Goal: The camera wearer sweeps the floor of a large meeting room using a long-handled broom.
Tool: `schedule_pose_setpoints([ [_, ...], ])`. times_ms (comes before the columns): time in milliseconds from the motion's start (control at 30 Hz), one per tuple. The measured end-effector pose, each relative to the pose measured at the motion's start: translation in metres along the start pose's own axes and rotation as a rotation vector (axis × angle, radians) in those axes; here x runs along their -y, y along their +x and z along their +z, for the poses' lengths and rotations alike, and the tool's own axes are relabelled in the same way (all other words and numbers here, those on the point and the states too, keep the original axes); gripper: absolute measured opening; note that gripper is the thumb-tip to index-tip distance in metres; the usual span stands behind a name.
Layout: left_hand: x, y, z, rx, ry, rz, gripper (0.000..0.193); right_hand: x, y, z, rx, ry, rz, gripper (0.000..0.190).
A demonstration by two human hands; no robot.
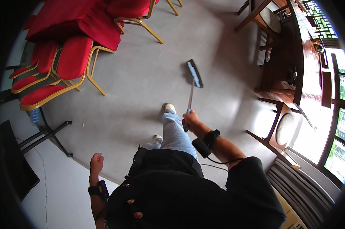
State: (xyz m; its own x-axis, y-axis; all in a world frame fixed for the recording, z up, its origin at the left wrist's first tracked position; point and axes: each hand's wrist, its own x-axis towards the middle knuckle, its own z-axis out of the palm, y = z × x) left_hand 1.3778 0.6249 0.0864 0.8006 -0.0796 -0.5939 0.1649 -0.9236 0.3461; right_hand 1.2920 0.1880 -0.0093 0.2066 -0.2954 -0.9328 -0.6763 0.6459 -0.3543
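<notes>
My right hand (191, 118) is wrapped around the handle end of a floor brush (191, 94). Its thin shaft reaches forward to a wide head (195, 73), light blue on top with a dark edge. The head is over the grey floor (149, 77), ahead of my feet; whether it touches the floor is hard to tell. Off to my left side hangs my left hand (96, 163), fingers loosely curled, with nothing visible in it. Both wrists carry black strapped devices.
Red chairs (75, 60) with gold frames stand by a red-draped table (57, 23) at far left. A wheeled black stand (49, 133) and a plastic bottle (34, 116) are at left. Along the right are a dark wooden table (299, 63), wooden chairs (275, 128) and a grey curtain (301, 189).
</notes>
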Motion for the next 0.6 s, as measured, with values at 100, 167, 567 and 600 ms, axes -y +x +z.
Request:
schedule_pose_setpoints([
  [100,0.000,0.010,0.007,-0.003,-0.031,0.045,0.022,0.013,-0.033,-0.012,0.190,-0.107,0.089,0.034],
  [167,-0.007,0.015,0.008,-0.009,-0.070,0.059,0.022,0.036,-0.033,-0.027,0.163,-0.221,0.049,0.049],
  [567,-0.033,-0.024,-0.002,-0.063,0.008,-0.135,0.022,0.176,0.089,-0.010,0.039,-0.452,-0.368,0.011],
  [600,-0.030,-0.033,-0.003,-0.057,0.013,-0.181,0.022,0.185,0.095,-0.006,0.104,-0.396,-0.385,0.007],
])
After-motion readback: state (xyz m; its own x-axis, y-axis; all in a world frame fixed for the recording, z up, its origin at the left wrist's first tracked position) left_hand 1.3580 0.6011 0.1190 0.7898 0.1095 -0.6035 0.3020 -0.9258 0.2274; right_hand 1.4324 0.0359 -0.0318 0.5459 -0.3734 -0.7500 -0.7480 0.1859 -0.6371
